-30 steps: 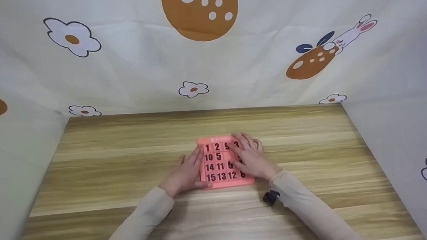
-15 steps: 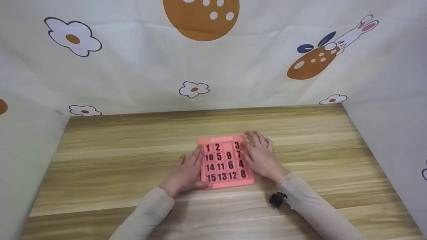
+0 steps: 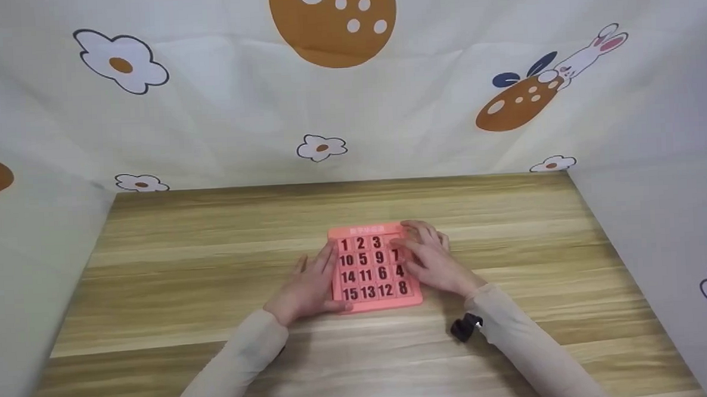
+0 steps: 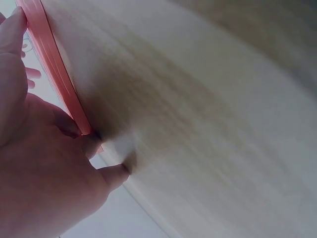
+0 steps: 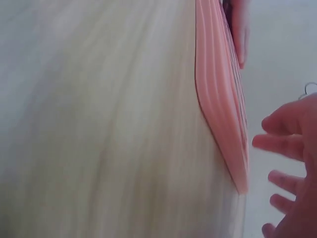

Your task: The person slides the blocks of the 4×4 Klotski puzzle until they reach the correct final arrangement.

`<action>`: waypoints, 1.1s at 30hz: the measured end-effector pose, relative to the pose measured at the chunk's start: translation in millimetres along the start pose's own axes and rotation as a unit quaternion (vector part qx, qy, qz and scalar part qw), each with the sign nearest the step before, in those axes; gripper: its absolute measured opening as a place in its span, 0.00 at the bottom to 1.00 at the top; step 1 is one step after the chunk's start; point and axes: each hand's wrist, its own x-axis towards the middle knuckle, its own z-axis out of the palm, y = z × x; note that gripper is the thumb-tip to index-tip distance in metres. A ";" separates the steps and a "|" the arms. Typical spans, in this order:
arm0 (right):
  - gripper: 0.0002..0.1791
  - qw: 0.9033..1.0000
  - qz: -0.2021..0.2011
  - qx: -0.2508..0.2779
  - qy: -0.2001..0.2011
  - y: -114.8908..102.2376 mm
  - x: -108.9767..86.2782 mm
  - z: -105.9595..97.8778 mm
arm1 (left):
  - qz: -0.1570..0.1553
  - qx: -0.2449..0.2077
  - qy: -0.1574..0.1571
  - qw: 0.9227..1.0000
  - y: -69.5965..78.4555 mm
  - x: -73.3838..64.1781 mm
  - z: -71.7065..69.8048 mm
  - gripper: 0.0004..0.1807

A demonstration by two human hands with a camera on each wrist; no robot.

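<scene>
A pink number slide puzzle point(image 3: 372, 305) lies flat on the wooden table, its tiles bearing black numbers. The top row reads 1, 2, 3, with the gap at its right end, partly behind a finger. My left hand point(image 3: 303, 287) rests along the puzzle's left side, its fingers stretched out at the upper edge and the thumb on the near left corner. My right hand point(image 3: 437, 260) hovers at the right side, a fingertip over the top-right gap and the thumb near the 7 and 4 tiles. In the right wrist view the puzzle's side point(image 5: 218, 84) appears beside loosely spread fingers.
The wooden table point(image 3: 182, 242) spreads around the puzzle. A pale cloth point(image 3: 224, 108) printed with flowers and a rabbit walls off the back and both sides. A small black device point(image 3: 466, 328) sits at the right wrist.
The 9 tile has slid down from the top row into the second row, then the 3 tile has slid left. My right hand drew back rightward; the left stayed in place.
</scene>
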 end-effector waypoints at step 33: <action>0.12 0.997 -0.067 0.032 -0.036 10.8 -19.6 -13.2 | -0.014 -0.008 -0.009 1.000 3.0 0.8 -0.2 0.63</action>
